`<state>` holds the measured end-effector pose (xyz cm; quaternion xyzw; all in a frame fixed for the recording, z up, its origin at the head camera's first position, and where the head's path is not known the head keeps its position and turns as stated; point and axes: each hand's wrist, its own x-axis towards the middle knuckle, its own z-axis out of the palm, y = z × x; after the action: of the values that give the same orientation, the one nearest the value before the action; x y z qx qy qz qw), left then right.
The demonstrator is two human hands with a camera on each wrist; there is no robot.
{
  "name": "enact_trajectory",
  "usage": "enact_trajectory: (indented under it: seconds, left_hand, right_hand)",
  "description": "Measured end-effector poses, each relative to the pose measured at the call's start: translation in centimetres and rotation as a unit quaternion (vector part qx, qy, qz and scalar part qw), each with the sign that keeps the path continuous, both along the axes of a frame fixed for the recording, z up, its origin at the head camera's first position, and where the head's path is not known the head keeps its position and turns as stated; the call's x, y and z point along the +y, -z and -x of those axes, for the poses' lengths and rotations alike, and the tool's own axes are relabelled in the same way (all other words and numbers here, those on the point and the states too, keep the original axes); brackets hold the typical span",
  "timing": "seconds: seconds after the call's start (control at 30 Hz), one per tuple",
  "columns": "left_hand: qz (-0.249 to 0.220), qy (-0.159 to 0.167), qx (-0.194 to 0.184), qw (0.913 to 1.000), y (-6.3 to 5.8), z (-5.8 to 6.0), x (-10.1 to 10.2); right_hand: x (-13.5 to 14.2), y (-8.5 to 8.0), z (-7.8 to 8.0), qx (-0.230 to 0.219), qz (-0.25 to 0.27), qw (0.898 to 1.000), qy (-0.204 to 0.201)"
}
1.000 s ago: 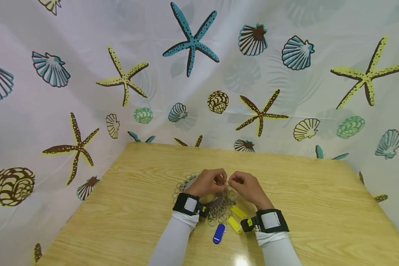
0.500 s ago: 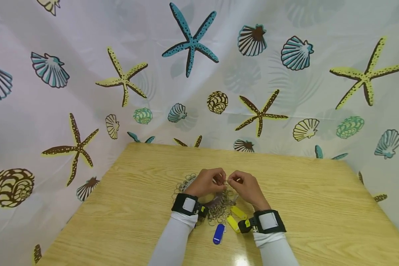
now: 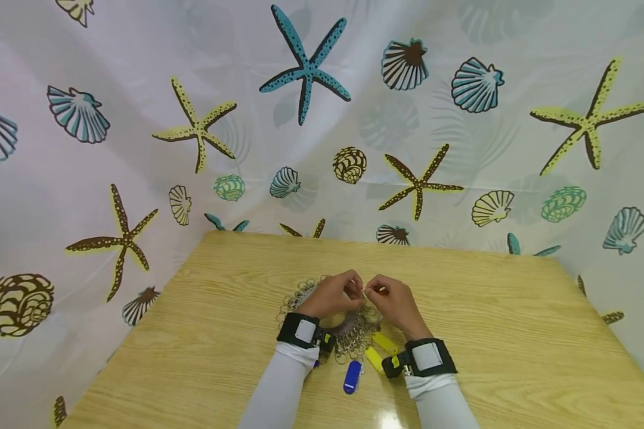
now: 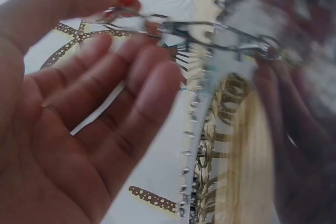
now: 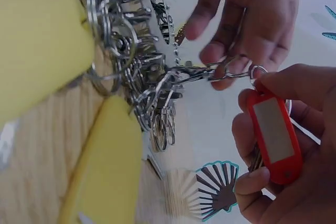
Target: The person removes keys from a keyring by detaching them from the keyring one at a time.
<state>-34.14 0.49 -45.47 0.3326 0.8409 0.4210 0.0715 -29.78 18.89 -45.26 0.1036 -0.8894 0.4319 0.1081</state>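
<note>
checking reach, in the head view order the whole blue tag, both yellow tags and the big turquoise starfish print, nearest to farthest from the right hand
From the right hand:
1. Upper yellow tag, just below
2. Lower yellow tag, below and slightly left
3. Blue tag, farther down and left
4. Turquoise starfish print, high on the backdrop

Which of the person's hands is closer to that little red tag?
Their right hand: it holds the red tag. The left hand is just across from it, with fingers at the metal clip.
</note>
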Motion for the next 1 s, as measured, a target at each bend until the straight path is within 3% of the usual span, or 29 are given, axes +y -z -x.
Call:
enact_trajectory:
  seconds: [0.23,0.6,0.87,1.0]
  left_hand:
    - [0.051,-0.021,-0.020,0.9983,0.32,0.19,0.03]
    - [0.065,-0.015,-0.010,0.9977,0.56,0.44,0.05]
    - [0.067,-0.016,0.015,0.9975,0.55,0.55,0.31]
    - [0.066,-0.015,0.009,0.9976,0.53,0.44,0.33]
  right_hand:
    - [0.02,-0.01,-0.14,-0.010,-0.009,1.000,-0.024]
    - [0.12,-0.03,0.06,-0.002,-0.004,0.998,-0.055]
    - [-0.01,0.00,0.10,-0.001,-0.014,0.999,-0.035]
    - [-0.14,0.20,0.09,-0.005,-0.016,0.999,-0.031]
